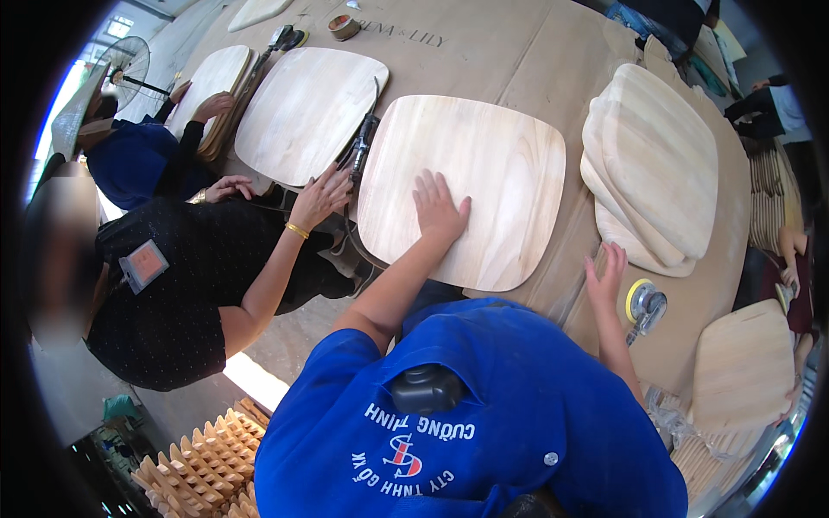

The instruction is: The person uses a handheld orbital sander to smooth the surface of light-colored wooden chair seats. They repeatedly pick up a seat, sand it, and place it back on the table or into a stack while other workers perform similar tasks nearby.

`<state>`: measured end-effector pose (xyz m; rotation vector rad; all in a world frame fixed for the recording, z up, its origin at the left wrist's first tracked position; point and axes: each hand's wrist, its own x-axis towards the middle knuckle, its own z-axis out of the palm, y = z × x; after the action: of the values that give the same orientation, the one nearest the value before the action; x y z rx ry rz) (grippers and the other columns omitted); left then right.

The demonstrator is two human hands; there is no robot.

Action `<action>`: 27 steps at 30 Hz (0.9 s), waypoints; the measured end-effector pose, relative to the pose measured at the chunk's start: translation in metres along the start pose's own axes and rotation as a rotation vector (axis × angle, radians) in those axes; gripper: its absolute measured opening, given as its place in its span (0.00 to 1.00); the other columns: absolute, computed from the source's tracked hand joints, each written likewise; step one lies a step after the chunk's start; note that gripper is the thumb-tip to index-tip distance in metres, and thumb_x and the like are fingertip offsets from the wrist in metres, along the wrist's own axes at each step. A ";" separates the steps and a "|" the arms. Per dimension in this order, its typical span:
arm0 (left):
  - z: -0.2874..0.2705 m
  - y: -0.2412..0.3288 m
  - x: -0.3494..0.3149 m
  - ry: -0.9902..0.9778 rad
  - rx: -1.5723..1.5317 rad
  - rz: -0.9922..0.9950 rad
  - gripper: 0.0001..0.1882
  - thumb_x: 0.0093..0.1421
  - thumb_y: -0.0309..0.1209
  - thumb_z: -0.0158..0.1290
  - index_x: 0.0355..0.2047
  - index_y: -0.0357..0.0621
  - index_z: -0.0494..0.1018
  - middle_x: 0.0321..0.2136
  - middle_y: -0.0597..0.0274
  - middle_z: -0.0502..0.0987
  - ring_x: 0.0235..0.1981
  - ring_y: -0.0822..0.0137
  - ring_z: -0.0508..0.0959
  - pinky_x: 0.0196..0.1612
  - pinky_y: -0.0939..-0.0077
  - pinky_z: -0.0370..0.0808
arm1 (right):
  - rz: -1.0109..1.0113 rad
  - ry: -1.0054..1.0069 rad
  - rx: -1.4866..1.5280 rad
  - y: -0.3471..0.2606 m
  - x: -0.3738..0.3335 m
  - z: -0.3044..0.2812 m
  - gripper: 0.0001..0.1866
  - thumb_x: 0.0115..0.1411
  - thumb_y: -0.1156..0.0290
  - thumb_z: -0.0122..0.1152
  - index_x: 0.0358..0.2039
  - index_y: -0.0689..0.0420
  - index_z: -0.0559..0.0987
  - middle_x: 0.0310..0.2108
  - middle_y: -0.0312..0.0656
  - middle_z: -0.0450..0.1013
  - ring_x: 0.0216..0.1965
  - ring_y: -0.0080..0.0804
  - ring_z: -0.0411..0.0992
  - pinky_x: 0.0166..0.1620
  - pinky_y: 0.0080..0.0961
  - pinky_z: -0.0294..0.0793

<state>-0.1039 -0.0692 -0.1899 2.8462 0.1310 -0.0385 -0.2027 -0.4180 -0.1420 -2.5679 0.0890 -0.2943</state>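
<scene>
A pale wooden panel with rounded corners (509, 207) lies flat on the covered table in front of me. My left hand (440, 207) rests on its face, palm down with the fingers spread. My right hand (609, 272) is raised at the table's near side, fingers apart and holding nothing. Its fingertips are close to the lower corner of a fanned stack of similar panels (661, 164); whether they touch it I cannot tell. Just right of that hand sits an orbital sander with a yellow pad (643, 306).
At my left a person in black has a hand (319, 200) beside another wooden panel (311, 112) and a dark air tool (363, 147). Farther left, another person handles stacked panels (211, 82). A tape roll (344, 28) lies at the back. Wooden parts (203, 462) are piled low left.
</scene>
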 end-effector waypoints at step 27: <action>-0.076 -0.116 -0.042 -0.134 -1.730 -1.057 0.23 0.58 0.38 0.59 0.50 0.38 0.67 0.40 0.56 0.75 0.34 0.64 0.79 0.31 0.71 0.77 | 1.079 -0.526 1.263 -0.056 0.117 0.115 0.29 0.64 0.54 0.54 0.58 0.62 0.67 0.54 0.49 0.70 0.51 0.45 0.72 0.53 0.40 0.73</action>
<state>-0.1558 0.0595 -0.1490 0.8496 0.9959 -0.2024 -0.0620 -0.3254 -0.1846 -1.0267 0.7596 0.5681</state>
